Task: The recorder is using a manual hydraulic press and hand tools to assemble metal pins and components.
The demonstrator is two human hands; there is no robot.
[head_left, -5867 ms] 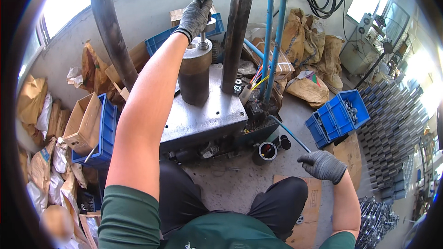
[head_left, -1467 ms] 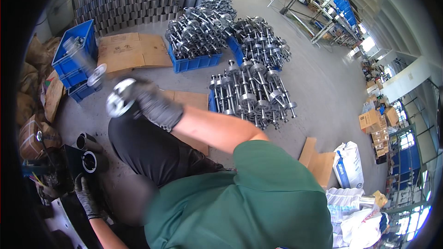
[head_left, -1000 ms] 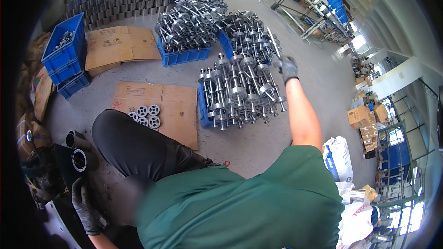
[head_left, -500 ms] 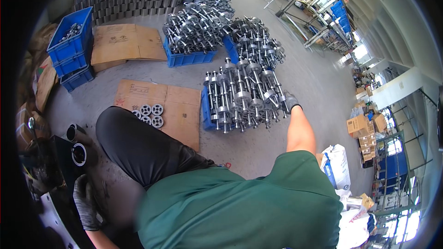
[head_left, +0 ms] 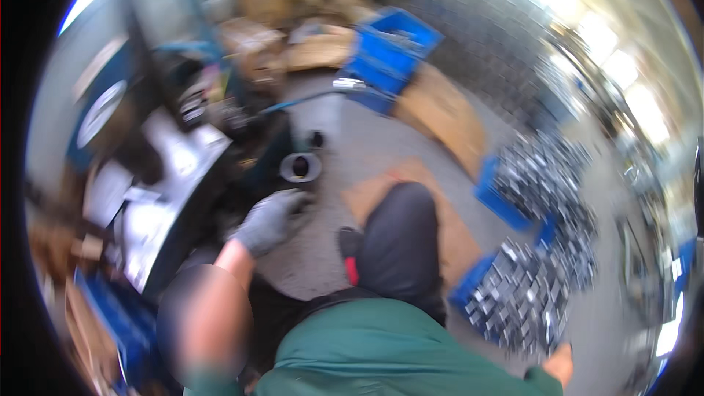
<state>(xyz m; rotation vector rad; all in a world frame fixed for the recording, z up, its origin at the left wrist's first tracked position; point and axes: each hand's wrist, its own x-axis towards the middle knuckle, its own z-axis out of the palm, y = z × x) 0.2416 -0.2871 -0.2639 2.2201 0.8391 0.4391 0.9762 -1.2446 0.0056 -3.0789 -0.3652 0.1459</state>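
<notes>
My left hand (head_left: 273, 221), in a grey glove, reaches out at the left beside a dark machine. Its fingers are smeared by motion, so I cannot tell what they hold. Just beyond it is a pale ring-shaped rim with a dark centre (head_left: 301, 167), like the end of a tube. My right forearm (head_left: 560, 365) shows at the lower right, at the near edge of a pile of metal shafts with round collars (head_left: 517, 297). The right hand itself is lost in blur against that pile. A blue crate (head_left: 469, 280) stands under the shafts.
Further shafts (head_left: 543, 176) are heaped in another blue crate (head_left: 500, 194). Stacked blue bins (head_left: 389, 55) stand ahead, beside flat cardboard (head_left: 444, 114). Rows of metal cylinders (head_left: 484, 22) line the back. A machine with a bright metal surface (head_left: 172, 198) is at my left.
My view has swung left, bringing the machine into sight, and is now blurred. My left hand has moved forward toward the ring-shaped rim. The right arm remains beside the shafts.
</notes>
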